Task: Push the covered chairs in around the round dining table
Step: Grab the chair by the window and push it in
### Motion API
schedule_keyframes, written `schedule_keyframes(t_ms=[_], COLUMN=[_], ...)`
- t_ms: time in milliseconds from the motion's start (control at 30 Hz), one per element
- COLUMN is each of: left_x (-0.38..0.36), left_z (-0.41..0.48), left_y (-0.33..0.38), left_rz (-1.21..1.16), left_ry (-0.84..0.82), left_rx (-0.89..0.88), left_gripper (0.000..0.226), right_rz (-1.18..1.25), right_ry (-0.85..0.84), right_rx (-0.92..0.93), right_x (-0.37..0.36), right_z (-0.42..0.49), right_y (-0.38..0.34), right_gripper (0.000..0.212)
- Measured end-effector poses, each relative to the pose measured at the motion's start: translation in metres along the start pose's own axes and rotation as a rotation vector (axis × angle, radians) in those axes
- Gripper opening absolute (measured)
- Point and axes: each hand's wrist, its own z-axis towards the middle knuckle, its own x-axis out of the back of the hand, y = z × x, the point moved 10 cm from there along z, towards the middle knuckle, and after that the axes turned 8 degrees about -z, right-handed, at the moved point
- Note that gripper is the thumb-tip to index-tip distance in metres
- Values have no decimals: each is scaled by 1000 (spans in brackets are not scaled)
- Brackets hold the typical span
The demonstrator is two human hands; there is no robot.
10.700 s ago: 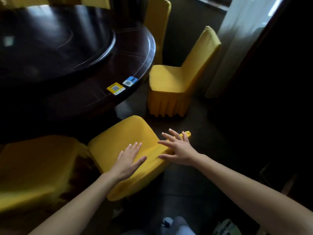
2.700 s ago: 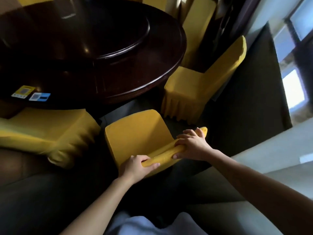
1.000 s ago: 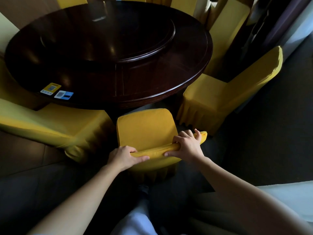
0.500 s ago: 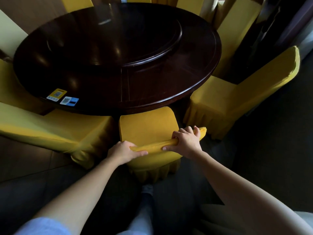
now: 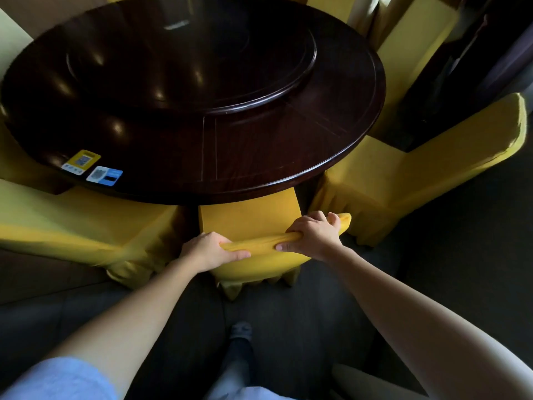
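A yellow-covered chair (image 5: 253, 220) stands right in front of me, its seat front tucked under the rim of the dark round dining table (image 5: 259, 174). My left hand (image 5: 209, 249) grips the left end of the chair's backrest top. My right hand (image 5: 313, 236) grips the right end. Another covered chair (image 5: 403, 177) stands to the right, its seat beside the table edge and its back angled outward. A third covered chair (image 5: 72, 220) sits at the left, close to the table.
A raised turntable (image 5: 190, 53) fills the table's middle. Two stickers (image 5: 92, 167) lie near the table's left front edge. More yellow chairs (image 5: 415, 47) stand at the far right. Dark carpet and my foot (image 5: 240, 333) lie below.
The chair in my hands has slid forward, so its seat now reaches under the table rim. Both hands kept their grip on the backrest top.
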Motion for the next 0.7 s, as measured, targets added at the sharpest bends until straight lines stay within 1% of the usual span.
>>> schedule_keyframes(t_ms=[133, 300, 367, 400, 467, 500, 533, 600, 633, 700], left_x=[2, -4, -8, -8, -5, -4, -5, -12, -17, -21], left_z=[9, 16, 21, 23, 23, 22, 23, 25, 28, 37], left_y=[2, 0, -3, -3, -1, 0, 1, 4, 5, 8], left_rz=[-5, -23, -47, -48, -49, -52, -57, -81, -106, -202], left_ry=[-41, -169, -193, -186, -154, -148, -162, -246, -302, -368], left_rx=[-10, 8, 10, -2, -36, -44, -57, -77, -89, -85], left_gripper=[97, 97, 104, 105, 99, 100, 107, 123, 125, 118], right_rz=[30, 44, 55, 64, 93, 111, 126, 140, 140, 129], right_ry=[-85, -171, -183, -185, -176, -163, -146, -117, -108, -89], right_rx=[-21, -35, -37, -36, -35, -35, -34, -31, -29, -21], right_x=[-1, -2, -3, -2, 0, 1, 2, 3, 2, 1], right_z=[10, 10, 10, 10, 10, 10, 10, 10, 10, 9], right_y=[3, 4, 4, 4, 4, 5, 5, 4, 5, 4], right_gripper=[74, 70, 69, 67, 64, 61, 60, 59, 60, 61])
